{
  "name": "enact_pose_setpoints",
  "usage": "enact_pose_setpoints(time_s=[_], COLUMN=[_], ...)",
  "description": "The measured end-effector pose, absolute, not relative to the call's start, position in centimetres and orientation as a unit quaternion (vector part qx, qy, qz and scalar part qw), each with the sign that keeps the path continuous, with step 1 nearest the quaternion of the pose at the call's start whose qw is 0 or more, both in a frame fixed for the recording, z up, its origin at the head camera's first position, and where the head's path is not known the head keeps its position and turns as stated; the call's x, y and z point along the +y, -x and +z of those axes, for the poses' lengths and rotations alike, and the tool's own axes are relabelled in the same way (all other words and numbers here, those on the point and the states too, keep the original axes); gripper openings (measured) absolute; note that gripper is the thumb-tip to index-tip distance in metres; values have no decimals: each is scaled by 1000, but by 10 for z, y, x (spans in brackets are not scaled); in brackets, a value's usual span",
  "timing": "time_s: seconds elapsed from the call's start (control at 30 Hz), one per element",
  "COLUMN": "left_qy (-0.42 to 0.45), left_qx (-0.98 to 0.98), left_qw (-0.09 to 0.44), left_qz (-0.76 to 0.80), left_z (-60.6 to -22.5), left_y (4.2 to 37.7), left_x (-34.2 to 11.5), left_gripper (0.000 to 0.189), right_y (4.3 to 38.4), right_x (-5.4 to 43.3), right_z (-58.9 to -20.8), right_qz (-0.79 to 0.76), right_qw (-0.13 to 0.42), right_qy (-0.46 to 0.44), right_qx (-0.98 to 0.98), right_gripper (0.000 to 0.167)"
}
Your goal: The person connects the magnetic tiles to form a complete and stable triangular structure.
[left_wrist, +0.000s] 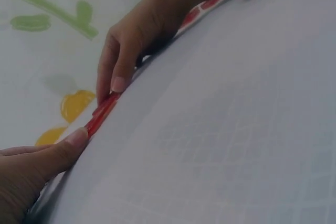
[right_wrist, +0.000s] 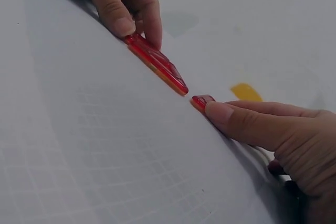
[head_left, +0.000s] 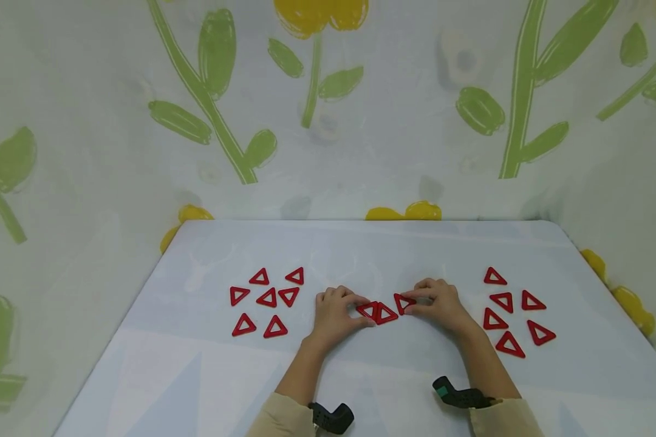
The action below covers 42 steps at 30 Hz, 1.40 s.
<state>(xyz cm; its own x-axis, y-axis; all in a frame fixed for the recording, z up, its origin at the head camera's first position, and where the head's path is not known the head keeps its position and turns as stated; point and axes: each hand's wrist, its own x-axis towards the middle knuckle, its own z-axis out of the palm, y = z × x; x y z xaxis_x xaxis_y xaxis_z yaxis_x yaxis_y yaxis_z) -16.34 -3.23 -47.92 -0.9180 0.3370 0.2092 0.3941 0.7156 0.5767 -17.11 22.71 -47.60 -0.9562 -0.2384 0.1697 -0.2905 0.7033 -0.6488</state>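
Note:
My left hand point(head_left: 336, 312) pinches a red triangular tile point(head_left: 375, 311) flat on the table between thumb and forefinger. A second red triangle point(head_left: 388, 320) lies against its right side, so the two form a joined row. To the right, my right hand point(head_left: 440, 306) grips a third red triangle point(head_left: 397, 304) by its right corner, with thumb and fingers curled on it. In the right wrist view a small gap parts this third tile point(right_wrist: 197, 103) from the joined pair point(right_wrist: 157, 66). Each triangle has a red border and a pale centre in the head view.
Several loose red triangles point(head_left: 276, 333) are spread on the white table point(head_left: 251, 382) left of my left hand. Several more triangles point(head_left: 510, 351) lie right of my right arm. Behind the table hangs a pale backdrop point(head_left: 382, 152) with printed flowers and leaves.

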Motion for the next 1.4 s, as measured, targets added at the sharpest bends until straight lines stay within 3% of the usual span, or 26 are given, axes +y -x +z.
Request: enact_pose_setpoints(time_s=[0.57, 1.03, 1.27, 1.4], left_qy=[213, 213, 220, 217], left_qx=[-926, -928, -926, -925], left_qw=[43, 25, 30, 36], left_qz=[-308, -303, -307, -311], left_z=[-478, -478, -477, -478], left_y=[162, 162, 162, 162], left_x=[-33, -33, -34, -33], left_gripper=[40, 41, 41, 41], right_y=[169, 168, 167, 166], right_x=[223, 219, 218, 218], right_z=[-478, -475, -478, -476], right_qz=[349, 340, 352, 370], right_qw=[67, 40, 72, 43], right_qy=[-207, -220, -235, -203], right_qx=[-911, -914, -903, -906], right_gripper=[33, 37, 37, 41])
